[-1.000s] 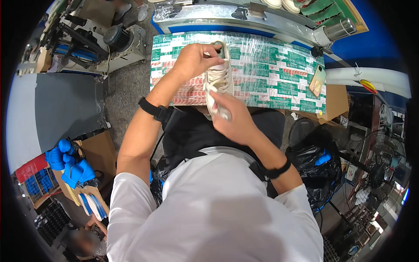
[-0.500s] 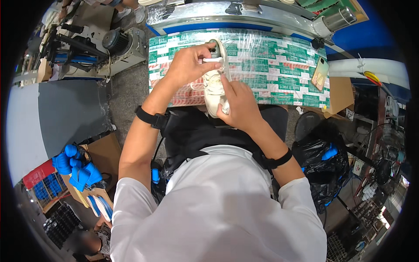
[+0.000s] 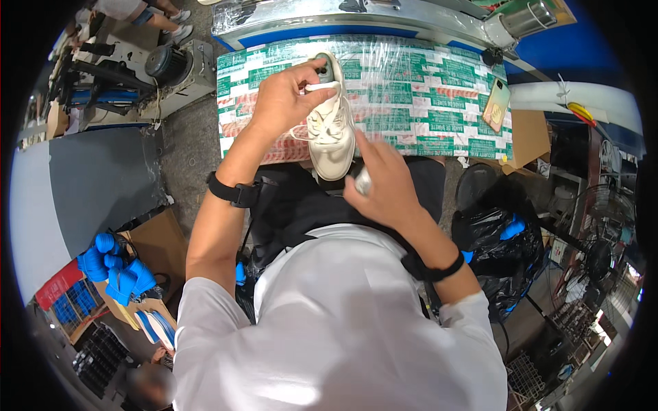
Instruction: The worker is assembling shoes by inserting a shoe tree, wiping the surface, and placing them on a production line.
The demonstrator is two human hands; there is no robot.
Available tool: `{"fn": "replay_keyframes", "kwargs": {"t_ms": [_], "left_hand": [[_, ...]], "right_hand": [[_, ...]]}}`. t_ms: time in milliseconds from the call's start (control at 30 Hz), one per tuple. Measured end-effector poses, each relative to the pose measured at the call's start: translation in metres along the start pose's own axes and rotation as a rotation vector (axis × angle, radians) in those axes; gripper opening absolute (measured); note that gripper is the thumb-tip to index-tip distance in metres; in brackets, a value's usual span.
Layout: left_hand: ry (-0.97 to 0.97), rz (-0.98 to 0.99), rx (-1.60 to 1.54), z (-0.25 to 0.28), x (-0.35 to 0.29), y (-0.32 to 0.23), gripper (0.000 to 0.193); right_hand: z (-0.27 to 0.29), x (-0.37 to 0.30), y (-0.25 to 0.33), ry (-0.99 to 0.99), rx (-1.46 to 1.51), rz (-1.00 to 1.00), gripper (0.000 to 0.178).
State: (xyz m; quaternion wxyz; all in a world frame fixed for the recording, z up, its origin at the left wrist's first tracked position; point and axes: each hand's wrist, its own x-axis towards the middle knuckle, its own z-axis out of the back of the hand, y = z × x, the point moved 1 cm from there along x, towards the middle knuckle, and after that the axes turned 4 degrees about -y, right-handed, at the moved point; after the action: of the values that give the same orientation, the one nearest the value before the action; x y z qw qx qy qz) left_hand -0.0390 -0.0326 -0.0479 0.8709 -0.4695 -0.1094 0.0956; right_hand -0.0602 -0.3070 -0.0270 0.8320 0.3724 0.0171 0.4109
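A cream lace-up sneaker [image 3: 332,156] lies sole down at the table's near edge, its toe toward me and its heel away. My left hand [image 3: 282,101] is closed in a pinch on the shoe's tongue, at the top of the laces. Loose lace loops stick out on both sides of the shoe. Just right of the toe, and apart from it, is my right hand [image 3: 389,183], index finger stretched out. Its thumb and other fingers are curled round a small white thing [image 3: 363,181], possibly a wad of cloth; blur hides its exact kind.
Green-and-white printed wrapping under clear film covers the table [image 3: 401,85]. A phone [image 3: 496,104] lies at its right end. Beyond runs a metal-edged machine bench [image 3: 308,20]. Black plastic bags [image 3: 497,233] stand right of me; blue rolls [image 3: 120,274] sit in a carton at left.
My right hand has moved from the laces back toward me and right, off the shoe. The left hand keeps its pinch on the tongue. The whole view has shifted slightly.
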Motion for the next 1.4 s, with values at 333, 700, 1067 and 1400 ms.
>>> {"fn": "replay_keyframes", "kwargs": {"t_ms": [333, 700, 1067, 1400], "left_hand": [[0.008, -0.033, 0.018, -0.002, 0.002, 0.004, 0.028], [0.048, 0.018, -0.071, 0.001, 0.002, 0.002, 0.025], [0.044, 0.010, -0.070, -0.002, 0.006, 0.000, 0.024], [0.029, -0.045, -0.006, -0.003, 0.006, -0.002, 0.030]], "right_hand": [[-0.008, 0.012, 0.004, 0.092, -0.091, -0.039, 0.082], [-0.017, 0.017, -0.010, 0.071, -0.104, -0.028, 0.084], [0.016, -0.004, 0.017, 0.229, -0.058, -0.089, 0.085], [-0.030, 0.038, 0.014, 0.110, -0.143, 0.052, 0.085]]}}
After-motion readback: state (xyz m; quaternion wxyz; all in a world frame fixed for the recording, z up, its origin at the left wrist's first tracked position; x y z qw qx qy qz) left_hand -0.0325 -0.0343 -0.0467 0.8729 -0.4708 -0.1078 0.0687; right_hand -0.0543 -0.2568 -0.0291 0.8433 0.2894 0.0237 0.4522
